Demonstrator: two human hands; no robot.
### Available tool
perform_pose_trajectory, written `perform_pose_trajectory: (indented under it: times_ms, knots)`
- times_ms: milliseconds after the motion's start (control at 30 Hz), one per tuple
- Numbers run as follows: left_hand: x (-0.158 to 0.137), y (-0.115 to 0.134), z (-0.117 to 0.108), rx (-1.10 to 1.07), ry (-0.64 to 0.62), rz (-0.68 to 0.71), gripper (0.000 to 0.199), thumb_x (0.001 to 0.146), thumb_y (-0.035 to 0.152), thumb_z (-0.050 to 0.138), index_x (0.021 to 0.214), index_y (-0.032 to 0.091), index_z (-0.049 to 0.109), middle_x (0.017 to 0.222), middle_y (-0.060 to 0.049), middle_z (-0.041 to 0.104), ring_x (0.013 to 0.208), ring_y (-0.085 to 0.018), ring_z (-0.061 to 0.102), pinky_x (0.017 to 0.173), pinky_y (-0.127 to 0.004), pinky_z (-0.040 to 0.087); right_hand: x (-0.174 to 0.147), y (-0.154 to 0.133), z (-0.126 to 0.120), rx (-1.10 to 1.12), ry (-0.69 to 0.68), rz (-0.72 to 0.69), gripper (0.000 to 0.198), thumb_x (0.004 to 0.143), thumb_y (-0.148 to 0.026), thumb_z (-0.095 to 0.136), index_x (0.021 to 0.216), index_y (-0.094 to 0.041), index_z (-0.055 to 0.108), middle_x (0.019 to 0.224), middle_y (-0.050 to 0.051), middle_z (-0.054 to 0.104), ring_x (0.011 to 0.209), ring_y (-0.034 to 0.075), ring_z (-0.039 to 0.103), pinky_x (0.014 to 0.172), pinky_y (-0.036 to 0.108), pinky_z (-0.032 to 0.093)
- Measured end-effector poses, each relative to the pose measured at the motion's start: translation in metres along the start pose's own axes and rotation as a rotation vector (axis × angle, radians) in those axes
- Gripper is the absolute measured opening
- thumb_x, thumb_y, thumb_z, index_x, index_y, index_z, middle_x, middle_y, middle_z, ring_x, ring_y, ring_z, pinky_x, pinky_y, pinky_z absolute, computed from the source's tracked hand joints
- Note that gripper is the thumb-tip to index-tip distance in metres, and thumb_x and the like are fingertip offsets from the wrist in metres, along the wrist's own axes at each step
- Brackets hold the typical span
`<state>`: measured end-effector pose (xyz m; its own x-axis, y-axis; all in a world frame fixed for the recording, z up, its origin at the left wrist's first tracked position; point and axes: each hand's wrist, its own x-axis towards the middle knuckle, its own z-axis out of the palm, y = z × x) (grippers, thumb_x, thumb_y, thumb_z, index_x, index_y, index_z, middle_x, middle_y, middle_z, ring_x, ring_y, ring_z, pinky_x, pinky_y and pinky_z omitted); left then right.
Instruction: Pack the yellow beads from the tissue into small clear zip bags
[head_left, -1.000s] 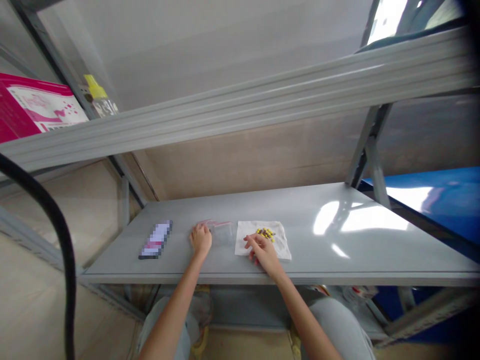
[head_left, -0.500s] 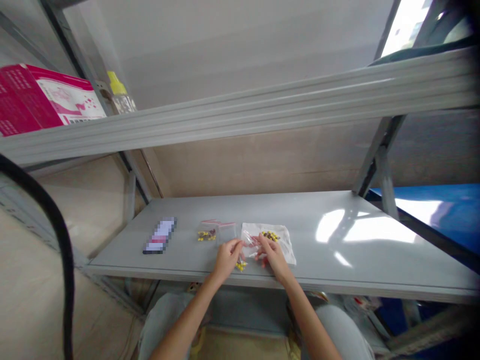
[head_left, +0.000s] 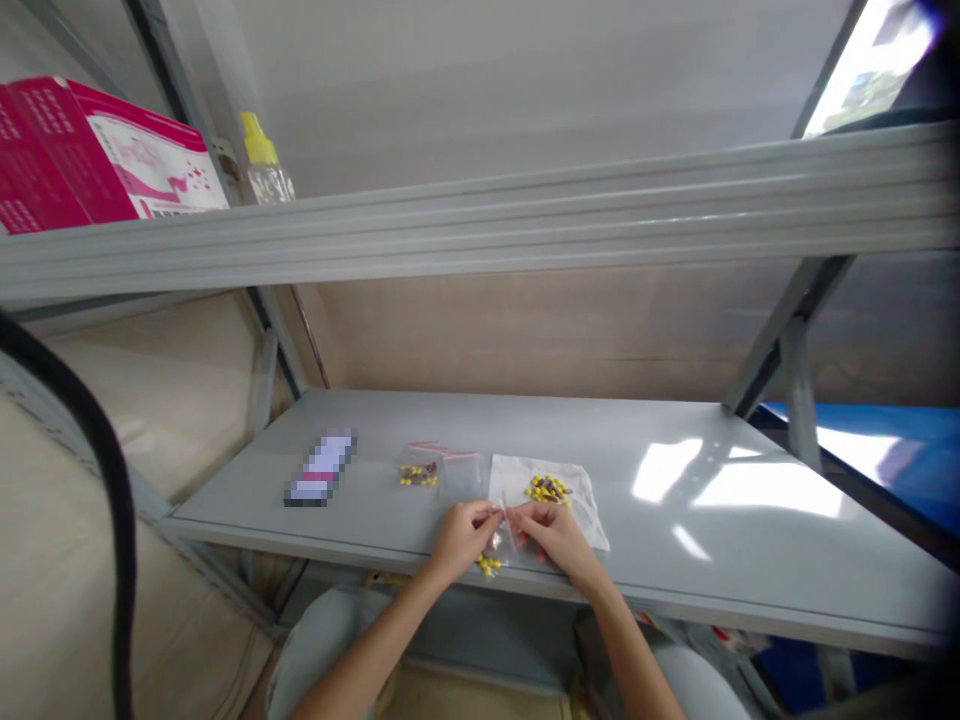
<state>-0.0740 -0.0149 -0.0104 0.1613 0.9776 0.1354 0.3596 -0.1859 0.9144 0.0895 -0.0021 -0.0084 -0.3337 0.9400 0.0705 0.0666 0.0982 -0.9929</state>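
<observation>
Bag (head_left: 495, 545) pinched between left hand (head_left: 461, 535) and right hand (head_left: 555, 530), just before napkin (head_left: 592, 510); clear, yellow beads inside.

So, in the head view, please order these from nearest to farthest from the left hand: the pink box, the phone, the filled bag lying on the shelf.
From the left hand:
1. Filled bag, just behind.
2. Phone, farther left.
3. Pink box, upper shelf, far left.

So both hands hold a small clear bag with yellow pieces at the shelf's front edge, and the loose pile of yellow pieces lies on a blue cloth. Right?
Not quite: the head view shows the loose pile on a white cloth, not a blue one. The rest stands: the left hand and right hand hold the small clear bag at the shelf's front edge.
</observation>
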Motion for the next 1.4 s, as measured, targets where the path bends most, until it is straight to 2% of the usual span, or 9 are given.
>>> perform_pose_trajectory:
  times_ms: [133, 300, 433, 600, 667, 767, 833, 1000, 1400]
  knots:
    - [-0.001, -0.001, 0.001, -0.037, 0.078, -0.015, 0.033, 0.079, 0.043, 0.053, 0.071, 0.013, 0.064, 0.063, -0.003, 0.062, 0.057, -0.013, 0.055, 0.051, -0.021, 0.039, 0.001, 0.001, 0.001, -0.016, -0.017, 0.05, 0.036, 0.071, -0.049, 0.061, 0.072, -0.015, 0.07, 0.052, 0.0, 0.055, 0.042, 0.008, 0.041, 0.032, 0.016, 0.032]
    - [-0.005, 0.003, -0.004, -0.105, 0.181, -0.024, 0.026, 0.079, 0.037, 0.056, 0.088, 0.013, 0.063, 0.067, -0.004, 0.064, 0.06, -0.014, 0.058, 0.056, -0.022, 0.042, 0.003, 0.006, 0.003, 0.054, 0.079, 0.072, 0.037, 0.07, -0.051, 0.061, 0.074, -0.014, 0.068, 0.05, -0.002, 0.051, 0.04, 0.007, 0.037, 0.031, 0.016, 0.031]
    - [-0.006, 0.003, -0.006, 0.015, 0.353, 0.008, 0.024, 0.083, 0.032, 0.051, 0.1, 0.016, 0.056, 0.065, 0.0, 0.06, 0.062, -0.014, 0.056, 0.061, -0.024, 0.042, 0.005, 0.007, 0.004, 0.068, 0.131, 0.089, 0.039, 0.069, -0.053, 0.062, 0.074, -0.014, 0.067, 0.054, -0.001, 0.052, 0.042, 0.007, 0.039, 0.031, 0.016, 0.032]
    - [-0.01, 0.004, -0.001, 0.312, 0.572, 0.184, 0.021, 0.079, 0.029, 0.059, 0.098, 0.02, 0.057, 0.095, -0.006, 0.06, 0.094, -0.02, 0.054, 0.086, -0.034, 0.038, 0.005, 0.004, 0.008, 0.051, 0.153, 0.052, 0.043, 0.067, -0.058, 0.061, 0.07, -0.015, 0.064, 0.053, -0.001, 0.05, 0.043, 0.008, 0.04, 0.032, 0.017, 0.034]
    - [-0.01, 0.007, 0.0, 0.434, 0.485, 0.205, 0.016, 0.079, 0.035, 0.06, 0.082, 0.02, 0.063, 0.091, -0.005, 0.059, 0.095, -0.021, 0.053, 0.086, -0.034, 0.037, 0.004, 0.003, 0.01, 0.041, 0.129, 0.045, 0.043, 0.068, -0.058, 0.061, 0.073, -0.015, 0.065, 0.053, -0.002, 0.05, 0.042, 0.008, 0.04, 0.033, 0.018, 0.034]
    - [-0.008, 0.008, 0.001, 0.486, 0.235, 0.204, 0.035, 0.083, 0.043, 0.053, 0.06, 0.019, 0.062, 0.075, -0.002, 0.057, 0.078, -0.016, 0.055, 0.076, -0.028, 0.037, 0.003, 0.003, 0.012, -0.004, 0.056, 0.018, 0.041, 0.07, -0.056, 0.06, 0.076, -0.016, 0.066, 0.05, -0.004, 0.049, 0.039, 0.007, 0.037, 0.035, 0.018, 0.032]
    - [-0.005, 0.008, 0.001, 0.455, 0.15, 0.203, 0.043, 0.086, 0.044, 0.047, 0.055, 0.018, 0.059, 0.066, 0.0, 0.054, 0.067, -0.013, 0.053, 0.068, -0.025, 0.036, 0.003, 0.003, 0.012, -0.033, 0.01, -0.011, 0.039, 0.073, -0.054, 0.058, 0.073, -0.016, 0.065, 0.049, -0.004, 0.048, 0.039, 0.006, 0.036, 0.037, 0.018, 0.031]
    - [-0.001, 0.005, -0.001, 0.378, 0.172, 0.196, 0.045, 0.089, 0.043, 0.042, 0.054, 0.017, 0.053, 0.059, 0.002, 0.047, 0.057, -0.011, 0.046, 0.057, -0.023, 0.03, 0.002, 0.003, 0.01, -0.067, -0.022, -0.04, 0.038, 0.075, -0.052, 0.057, 0.068, -0.015, 0.065, 0.047, -0.004, 0.047, 0.04, 0.006, 0.036, 0.039, 0.017, 0.028]
    - [-0.001, 0.007, -0.001, 0.388, 0.156, 0.182, 0.044, 0.09, 0.041, 0.039, 0.055, 0.016, 0.048, 0.058, 0.002, 0.045, 0.057, -0.011, 0.045, 0.056, -0.022, 0.029, 0.001, 0.005, 0.011, -0.077, -0.026, -0.033, 0.039, 0.076, -0.052, 0.057, 0.066, -0.014, 0.062, 0.048, -0.004, 0.045, 0.041, 0.005, 0.033, 0.04, 0.019, 0.025]
